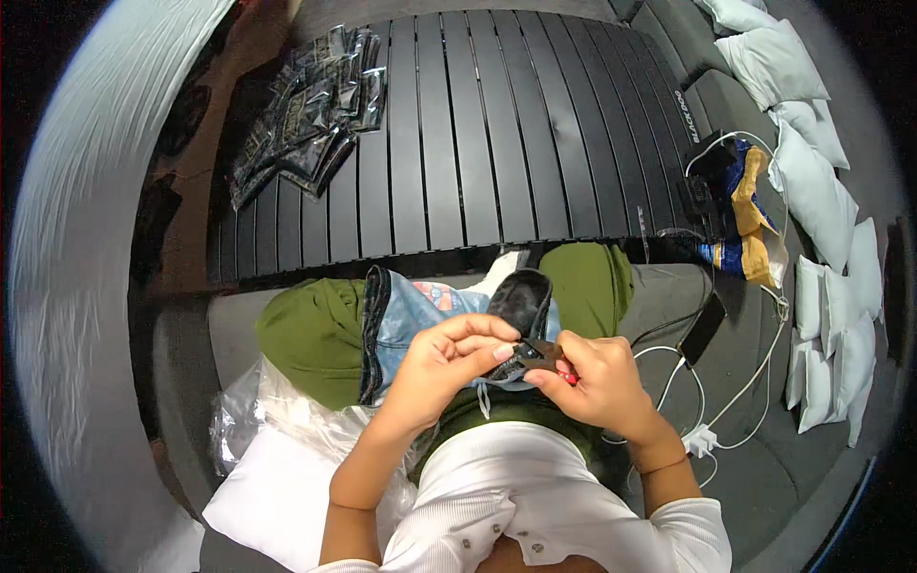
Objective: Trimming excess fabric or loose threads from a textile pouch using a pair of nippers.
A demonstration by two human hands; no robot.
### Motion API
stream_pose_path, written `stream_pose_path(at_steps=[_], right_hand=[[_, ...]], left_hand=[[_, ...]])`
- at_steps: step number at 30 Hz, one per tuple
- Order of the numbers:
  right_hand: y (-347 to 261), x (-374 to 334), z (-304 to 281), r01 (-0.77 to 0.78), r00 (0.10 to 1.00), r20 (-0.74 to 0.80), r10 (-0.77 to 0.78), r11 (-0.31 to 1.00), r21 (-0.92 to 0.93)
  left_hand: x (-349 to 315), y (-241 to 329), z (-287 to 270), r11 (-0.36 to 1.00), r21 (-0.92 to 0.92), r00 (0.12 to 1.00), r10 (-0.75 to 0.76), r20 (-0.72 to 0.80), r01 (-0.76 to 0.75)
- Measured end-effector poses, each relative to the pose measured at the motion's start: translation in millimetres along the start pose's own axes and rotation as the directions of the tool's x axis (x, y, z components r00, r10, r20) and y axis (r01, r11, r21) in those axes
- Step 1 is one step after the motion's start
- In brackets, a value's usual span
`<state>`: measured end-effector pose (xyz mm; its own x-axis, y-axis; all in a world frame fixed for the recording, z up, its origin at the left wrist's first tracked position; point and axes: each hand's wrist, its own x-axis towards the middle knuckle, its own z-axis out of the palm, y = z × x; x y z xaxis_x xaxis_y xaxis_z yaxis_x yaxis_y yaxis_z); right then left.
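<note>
Currently, right fingers [549,380] grip a dark-and-red object [543,354] while left fingers [482,361] pinch the denim garment [406,315]

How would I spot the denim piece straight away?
Find the large black slatted table, then the green trousers just below it in the picture. On the lap lies the denim piece, set apart by its faded blue, dark edging and pink patch.
</note>
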<state>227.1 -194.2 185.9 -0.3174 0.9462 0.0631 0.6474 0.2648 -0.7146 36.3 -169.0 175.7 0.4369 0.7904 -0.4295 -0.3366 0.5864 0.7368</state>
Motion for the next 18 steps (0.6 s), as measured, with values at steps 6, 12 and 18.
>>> stream_pose_path(at_steps=[6,12,18], right_hand=[[-1,2,2,0.016,1.0,-0.012,-0.017,0.998,-0.065],[-1,3,1,0.021,1.0,-0.016,-0.022,0.995,-0.098],[1,5,0,0.084,0.994,-0.054,-0.095,0.98,-0.183]], left_hand=[[2,-1,-3,0.999,-0.05,1.0,-0.02,0.019,0.021],[2,6,3,0.995,-0.066,0.997,-0.07,-0.03,0.068],[3,11,6,0.994,-0.043,0.993,-0.1,-0.055,0.098]])
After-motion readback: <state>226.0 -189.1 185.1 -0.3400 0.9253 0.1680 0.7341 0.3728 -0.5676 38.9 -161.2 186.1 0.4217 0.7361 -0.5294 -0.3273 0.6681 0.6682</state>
